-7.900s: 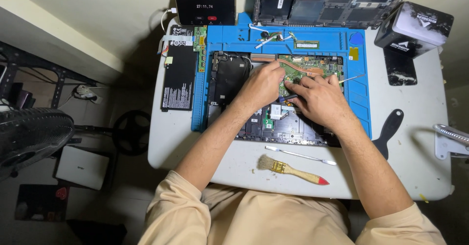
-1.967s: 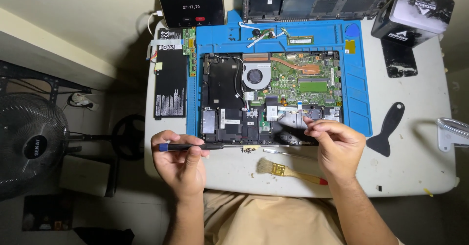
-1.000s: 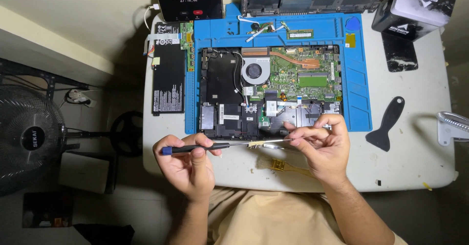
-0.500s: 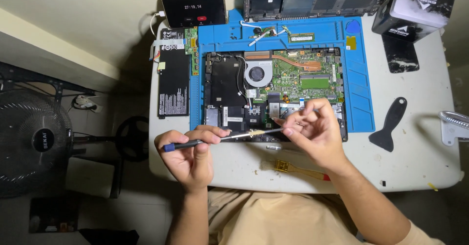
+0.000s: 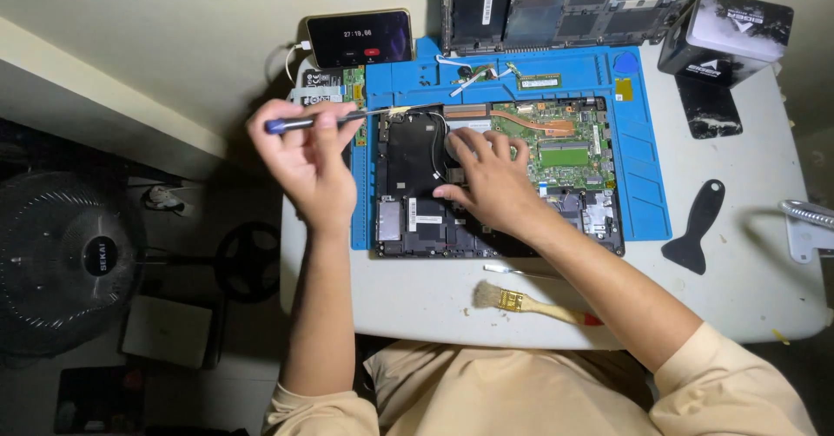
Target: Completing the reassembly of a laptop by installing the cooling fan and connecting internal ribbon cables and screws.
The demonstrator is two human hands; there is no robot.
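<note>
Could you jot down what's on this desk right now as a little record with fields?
Left hand: holds a blue-handled screwdriver, raised over the mat's left edge
Right hand: rests on the opened laptop, fingers by the fan
Mat: blue work mat under the laptop
Near edge: paintbrush
Right side: black scraper
Far edge: phone

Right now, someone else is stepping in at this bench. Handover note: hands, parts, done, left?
Left hand: raised over the table's left edge, gripping a blue-handled screwdriver level, tip toward the mat.
Right hand: flat on the opened laptop, fingertips by the fan area.
Parts: laptop sits on the blue mat; its bottom cover lies at the far edge; brush at the near edge; black pry tool to the right.
Done: cover off, board exposed.
Left: cover not refitted.
</note>
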